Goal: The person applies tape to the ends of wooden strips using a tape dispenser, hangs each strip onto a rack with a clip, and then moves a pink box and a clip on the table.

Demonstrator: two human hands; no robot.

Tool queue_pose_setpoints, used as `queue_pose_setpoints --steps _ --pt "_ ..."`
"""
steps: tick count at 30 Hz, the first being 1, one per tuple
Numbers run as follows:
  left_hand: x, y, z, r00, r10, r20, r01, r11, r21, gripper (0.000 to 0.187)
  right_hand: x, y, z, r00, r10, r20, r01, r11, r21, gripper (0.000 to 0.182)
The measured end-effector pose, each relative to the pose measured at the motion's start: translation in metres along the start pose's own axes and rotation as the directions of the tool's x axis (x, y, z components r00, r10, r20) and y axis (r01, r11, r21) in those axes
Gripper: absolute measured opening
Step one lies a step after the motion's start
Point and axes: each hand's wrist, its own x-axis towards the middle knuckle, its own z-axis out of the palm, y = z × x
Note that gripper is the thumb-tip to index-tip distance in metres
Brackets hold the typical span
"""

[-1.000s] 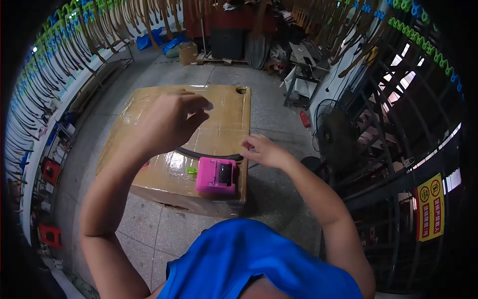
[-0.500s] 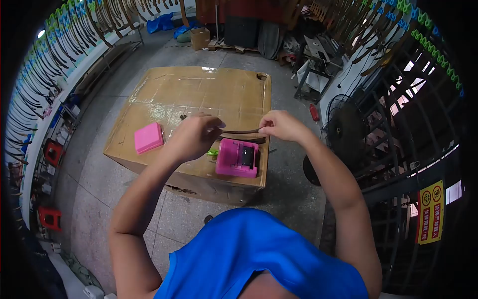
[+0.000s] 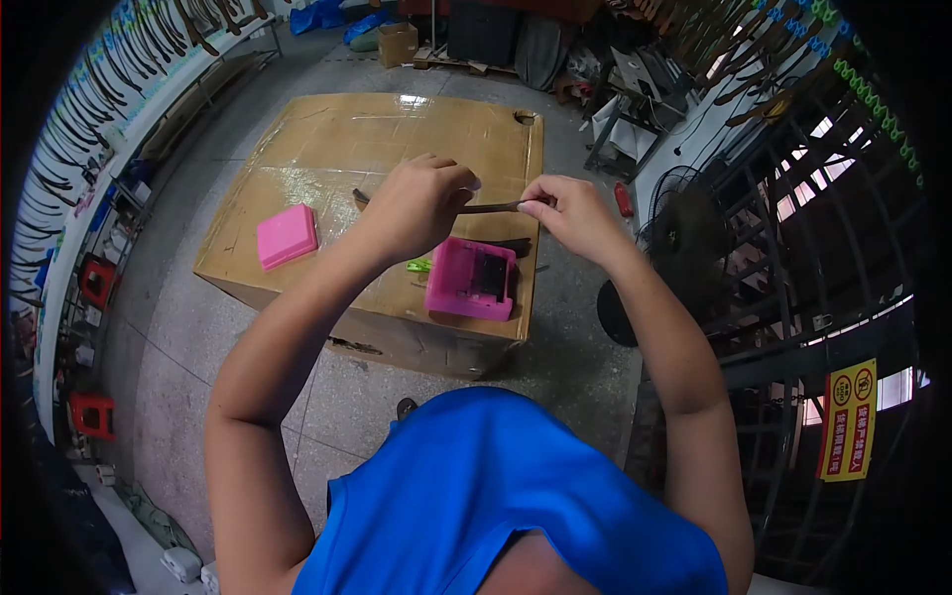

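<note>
A thin dark brown strip is stretched level between my two hands, above the cardboard box. My left hand is closed on the strip's left part, fingers curled over it. At the right end my right hand pinches it between thumb and fingers. Just below the strip stands an open pink case with a black block inside. Another dark strip lies behind the case. Beside the case's left edge is a green clip. A dark end piece shows left of my left hand.
The large taped cardboard box serves as the work surface. A pink lid-like block lies on its left side. A black fan stands to the right. Dark strips hang from clips along both walls. Red stools stand at left.
The view has tipped down, so the box sits higher in the picture. Both hands still hold the strip, now appearing a little farther from the pink case.
</note>
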Motion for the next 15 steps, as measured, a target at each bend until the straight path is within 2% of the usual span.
queue_pose_setpoints --steps 1,3,6,10,11,12,13,15 --pt "0.000 0.000 0.000 1.000 -0.018 0.013 0.018 1.000 -0.010 0.010 0.002 0.006 0.004 1.000 0.001 -0.001 -0.001 1.000 0.001 0.018" --pt "-0.003 0.001 -0.002 0.999 -0.042 0.035 0.042 0.999 -0.006 0.010 0.005 0.019 0.013 0.988 0.143 0.066 -0.143 0.990 0.002 0.023" --pt "-0.007 0.000 -0.001 0.996 -0.059 0.062 0.059 0.998 0.005 0.010 0.006 0.048 0.024 0.986 0.142 0.083 -0.150 0.983 0.106 0.023" --pt "-0.009 -0.003 0.004 0.995 -0.052 0.091 0.051 0.999 0.017 0.011 0.006 0.052 0.025 0.979 0.178 0.100 -0.189 0.975 0.117 0.018" --pt "-0.009 -0.003 0.008 0.994 -0.057 0.089 0.055 0.998 0.018 0.011 0.005 0.039 0.018 0.995 0.101 0.026 -0.102 0.993 0.060 0.017" --pt "-0.009 -0.003 0.012 1.000 0.009 0.010 -0.009 1.000 0.018 0.011 0.004 0.026 0.012 0.999 0.017 -0.043 -0.017 1.000 -0.004 0.016" --pt "-0.008 -0.002 0.016 0.995 0.075 -0.067 -0.073 0.997 0.023 0.011 0.003 0.016 0.008 0.999 0.016 -0.038 -0.016 1.000 -0.003 0.016" --pt "-0.004 0.008 0.012 0.999 0.041 -0.033 -0.041 0.999 -0.008 0.011 0.000 -0.001 0.000 0.983 -0.115 -0.145 0.127 0.989 0.075 0.014"
